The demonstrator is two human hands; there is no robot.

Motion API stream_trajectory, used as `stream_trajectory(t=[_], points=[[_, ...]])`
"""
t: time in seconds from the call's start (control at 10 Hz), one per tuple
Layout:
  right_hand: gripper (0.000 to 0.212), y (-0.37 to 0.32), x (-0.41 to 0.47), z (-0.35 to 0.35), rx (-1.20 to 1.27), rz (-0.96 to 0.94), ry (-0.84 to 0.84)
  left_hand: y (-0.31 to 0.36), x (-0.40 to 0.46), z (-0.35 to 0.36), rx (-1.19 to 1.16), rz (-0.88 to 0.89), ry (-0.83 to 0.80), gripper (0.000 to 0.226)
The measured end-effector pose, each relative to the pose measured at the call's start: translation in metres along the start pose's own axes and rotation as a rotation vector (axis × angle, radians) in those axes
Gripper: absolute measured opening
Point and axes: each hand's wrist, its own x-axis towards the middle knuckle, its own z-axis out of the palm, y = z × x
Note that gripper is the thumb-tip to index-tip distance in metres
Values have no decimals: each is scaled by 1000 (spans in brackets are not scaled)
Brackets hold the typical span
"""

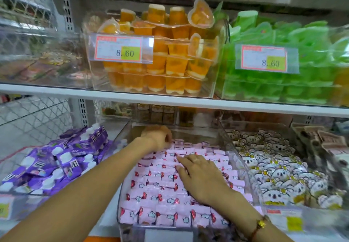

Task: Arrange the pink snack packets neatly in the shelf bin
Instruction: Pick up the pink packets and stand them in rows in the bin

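Packets, small pink plastic-wrapped snacks [160,185], are lying in rows filling the clear acrylic shelf bin [243,158]. Left hand [157,137] is reaching the back row, fingers curled, grip unclear. Right hand [200,177] is resting flat on them, fingers spread.

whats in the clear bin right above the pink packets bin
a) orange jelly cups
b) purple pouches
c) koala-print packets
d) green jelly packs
a: the orange jelly cups fill the clear bin on the upper shelf directly over the pink snack packets; the green jelly packs sit in the bin to its right.
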Motion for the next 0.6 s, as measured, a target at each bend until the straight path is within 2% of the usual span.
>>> stream_trajectory(t=[0.1, 0.3, 0.4, 0.5, 0.6], points=[[49, 0, 0, -1, 4, -2, 4, 1, 5, 1, -167, -70, 61, 8], [49, -1, -1, -2, 3, 15, -38, 8, 0, -9, -895, -260, 299, 19], [49, -1, -1, -7, 21, 21, -67, 14, -27, -11, -1038, -323, 529, 14], [47, -3, -4, -14, 107, 18, 30, 16, -60, -22, -1225, -355, 639, 17], [44, -9, -11, -22, 252, 9, 364, 16, -91, -35, -1431, -334, 631, 17]])
